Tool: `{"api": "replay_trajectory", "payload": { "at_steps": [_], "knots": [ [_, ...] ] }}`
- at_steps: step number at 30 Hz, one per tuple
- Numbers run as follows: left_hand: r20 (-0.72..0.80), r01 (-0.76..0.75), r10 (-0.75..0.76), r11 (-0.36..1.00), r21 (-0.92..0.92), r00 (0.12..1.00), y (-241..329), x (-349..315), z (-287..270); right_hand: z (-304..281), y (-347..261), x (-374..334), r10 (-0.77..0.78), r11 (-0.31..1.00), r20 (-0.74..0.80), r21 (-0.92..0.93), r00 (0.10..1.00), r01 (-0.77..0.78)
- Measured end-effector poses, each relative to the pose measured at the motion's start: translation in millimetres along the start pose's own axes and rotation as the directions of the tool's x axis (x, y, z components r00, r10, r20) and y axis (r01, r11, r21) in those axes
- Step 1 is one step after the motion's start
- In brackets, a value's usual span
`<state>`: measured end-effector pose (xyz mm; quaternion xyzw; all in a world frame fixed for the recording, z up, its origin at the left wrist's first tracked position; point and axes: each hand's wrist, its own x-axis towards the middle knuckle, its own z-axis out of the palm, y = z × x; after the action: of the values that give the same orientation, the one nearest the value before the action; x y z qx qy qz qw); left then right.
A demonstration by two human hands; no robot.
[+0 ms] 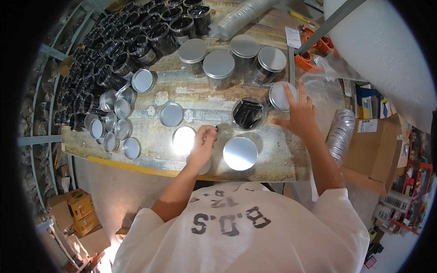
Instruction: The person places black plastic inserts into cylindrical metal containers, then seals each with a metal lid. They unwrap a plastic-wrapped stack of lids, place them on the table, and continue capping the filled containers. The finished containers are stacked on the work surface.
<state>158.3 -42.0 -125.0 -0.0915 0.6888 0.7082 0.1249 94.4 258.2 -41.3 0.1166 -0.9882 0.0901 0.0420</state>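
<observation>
1. Pinching a small black object (216,129) at the fingertips of the left hand (205,140), with the other fingers curled in.
2. Reaching over a silver-lidded jar (281,98) with the right hand (302,113), fingers spread and unclosed, index finger across the lid; impossible to tell whether pressing.
3. Holding the two hands apart, with an open jar (248,114) standing between them, clear-walled and full of glossy black contents, near the right thumb.
4. Lying flat near the left hand: a grey-silver lid (171,114), a brightly glaring lid (183,140) just beside the wrist, and a pale disc (205,168) partly hidden under the forearm.
5. Lying nearer the body, below the open jar: a shiny silver disc (240,154).
6. Standing farther back on the wooden surface (195,93): four closed jars (219,64) with silver tops.
7. Grouped at left: loose round lids (122,108), some leaning or overlapping, beside crowded black-filled jars (164,37).
8. Placed beyond, at far right: orange tape dispensers (304,62) and an open cardboard box (371,152).
</observation>
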Motion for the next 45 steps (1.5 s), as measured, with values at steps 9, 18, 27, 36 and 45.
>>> {"api": "replay_trajectory", "payload": {
  "at_steps": [9, 18, 27, 36, 45],
  "knots": [
    [0.392, 0.532, -0.46, 0.842, -0.092, 0.796, -48, -41, -44, 39, -141, -81, 0.009, 0.982, 0.132, 0.188, 0.991, -0.034],
    [0.376, -0.016, 0.432, 0.674, -0.739, 0.82, 70, -100, -53, -111, -241, -121, 0.286, 0.515, -0.086, 0.854, 0.954, -0.077],
    [0.863, 0.806, 0.137, 0.312, -0.504, 0.487, 117, -114, -84, -194, -249, -70, -0.695, 0.566, -0.257, 0.382, 0.672, 0.731],
    [0.748, 0.713, -0.083, 0.388, -0.584, 0.659, 113, -78, -20, -154, -159, -43, -0.421, 0.65, -0.194, 0.617, 0.886, 0.444],
    [0.753, 0.822, -0.365, 0.404, -0.402, 0.547, 24, -58, 84, -49, -62, -151, 0.314, 0.524, -0.03, 0.839, 0.949, -0.146]
  ]
}}
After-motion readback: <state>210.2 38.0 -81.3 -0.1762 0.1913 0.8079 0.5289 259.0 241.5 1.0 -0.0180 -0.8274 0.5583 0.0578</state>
